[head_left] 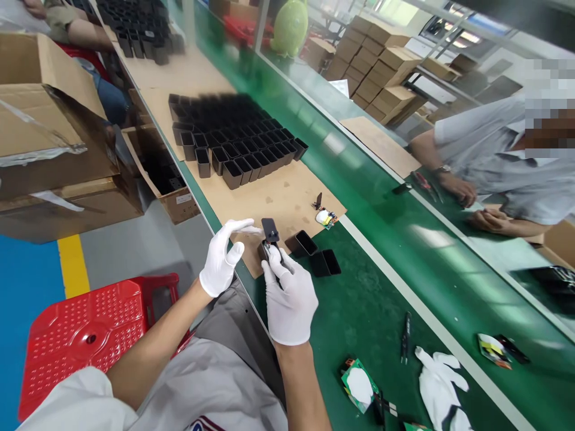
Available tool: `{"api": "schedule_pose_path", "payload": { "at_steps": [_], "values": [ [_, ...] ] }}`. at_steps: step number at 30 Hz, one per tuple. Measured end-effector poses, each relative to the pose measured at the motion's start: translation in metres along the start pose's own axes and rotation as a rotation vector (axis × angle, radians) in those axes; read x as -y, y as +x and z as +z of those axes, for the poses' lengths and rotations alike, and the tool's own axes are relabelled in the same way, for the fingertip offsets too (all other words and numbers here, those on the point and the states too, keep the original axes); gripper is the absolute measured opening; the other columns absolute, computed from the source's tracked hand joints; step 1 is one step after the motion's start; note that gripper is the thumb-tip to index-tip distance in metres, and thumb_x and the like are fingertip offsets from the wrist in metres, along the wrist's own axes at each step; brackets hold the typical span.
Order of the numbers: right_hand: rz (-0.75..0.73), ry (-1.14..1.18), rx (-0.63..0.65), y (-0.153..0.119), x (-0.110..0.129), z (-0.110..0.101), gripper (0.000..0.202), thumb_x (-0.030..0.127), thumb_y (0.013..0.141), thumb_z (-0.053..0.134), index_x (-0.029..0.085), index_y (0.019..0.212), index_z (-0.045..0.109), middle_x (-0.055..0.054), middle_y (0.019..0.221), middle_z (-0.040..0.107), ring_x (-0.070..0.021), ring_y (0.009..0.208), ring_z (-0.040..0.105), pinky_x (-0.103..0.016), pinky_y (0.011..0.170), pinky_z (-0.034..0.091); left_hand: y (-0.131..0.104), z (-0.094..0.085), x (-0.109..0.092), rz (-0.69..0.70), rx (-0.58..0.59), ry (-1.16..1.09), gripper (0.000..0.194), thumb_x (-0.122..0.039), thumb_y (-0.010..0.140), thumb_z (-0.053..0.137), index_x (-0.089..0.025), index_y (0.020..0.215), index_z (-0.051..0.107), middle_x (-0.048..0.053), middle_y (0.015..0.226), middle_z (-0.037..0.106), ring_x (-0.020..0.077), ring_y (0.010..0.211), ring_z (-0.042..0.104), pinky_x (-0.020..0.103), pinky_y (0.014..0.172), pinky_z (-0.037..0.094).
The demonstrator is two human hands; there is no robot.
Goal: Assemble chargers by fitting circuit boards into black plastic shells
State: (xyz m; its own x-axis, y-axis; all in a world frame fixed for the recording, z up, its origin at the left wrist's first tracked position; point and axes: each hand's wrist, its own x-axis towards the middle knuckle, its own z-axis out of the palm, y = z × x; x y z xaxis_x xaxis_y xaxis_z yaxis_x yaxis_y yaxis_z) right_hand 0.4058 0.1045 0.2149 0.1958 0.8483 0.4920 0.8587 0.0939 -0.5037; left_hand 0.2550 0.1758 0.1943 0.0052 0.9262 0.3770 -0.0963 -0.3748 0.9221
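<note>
My right hand [291, 299], in a white glove, is closed around a small black plastic case [264, 248] over the brown cardboard sheet. A flat black end plate [270, 228] stands up at the case's mouth, with small parts below it that my fingers partly hide. My left hand [223, 256], also gloved, is open beside the case, fingers stretched toward the plate and thumb apart. Whether its fingertips touch the plate I cannot tell. Just right of my right hand, two hollow black cases lie on their sides, one nearer [327, 263] and one farther [305, 242].
Many black cases [238, 137] stand in rows on the cardboard [287, 185]. Circuit boards [326, 218] [359, 386], tweezers [406, 338] and a loose white glove [442, 389] lie on the green bench. A red stool [85, 335] and cartons [58, 131] are at left; a co-worker [494, 161] sits opposite.
</note>
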Motion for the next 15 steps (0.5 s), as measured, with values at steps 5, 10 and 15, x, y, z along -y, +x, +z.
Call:
{"api": "schedule_pose_path", "payload": {
  "at_steps": [5, 10, 15],
  "values": [
    [0.035, 0.053, -0.019, -0.0006, -0.005, 0.0058, 0.023, 0.03, 0.104, 0.069, 0.028, 0.119, 0.086, -0.011, 0.123, 0.084, -0.0265, 0.106, 0.08, -0.04, 0.093, 0.066, 0.0008, 0.0029, -0.0019, 0.014, -0.049, -0.055, 0.058, -0.069, 0.106, 0.052, -0.019, 0.132, 0.071, 0.012, 0.116, 0.083, 0.0304, 0.114, 0.077, 0.047, 0.108, 0.054],
    [0.131, 0.208, -0.054, -0.0016, -0.0039, 0.0086, 0.021, 0.033, 0.1, 0.072, 0.029, 0.114, 0.088, -0.01, 0.125, 0.083, -0.0264, 0.108, 0.081, -0.041, 0.097, 0.066, 0.0006, 0.0061, -0.0052, 0.031, -0.093, -0.118, 0.05, -0.061, 0.11, 0.05, -0.021, 0.132, 0.07, 0.011, 0.113, 0.084, 0.0299, 0.111, 0.079, 0.048, 0.108, 0.054],
    [0.312, 0.446, -0.111, 0.0019, 0.003, 0.0013, 0.016, 0.037, 0.09, 0.083, 0.027, 0.101, 0.089, -0.008, 0.117, 0.085, -0.027, 0.11, 0.081, -0.044, 0.107, 0.064, 0.0014, 0.0084, -0.0072, 0.014, -0.142, -0.12, 0.047, -0.059, 0.112, 0.048, -0.021, 0.13, 0.069, 0.011, 0.11, 0.085, 0.0293, 0.107, 0.079, 0.05, 0.108, 0.053]
  ]
}}
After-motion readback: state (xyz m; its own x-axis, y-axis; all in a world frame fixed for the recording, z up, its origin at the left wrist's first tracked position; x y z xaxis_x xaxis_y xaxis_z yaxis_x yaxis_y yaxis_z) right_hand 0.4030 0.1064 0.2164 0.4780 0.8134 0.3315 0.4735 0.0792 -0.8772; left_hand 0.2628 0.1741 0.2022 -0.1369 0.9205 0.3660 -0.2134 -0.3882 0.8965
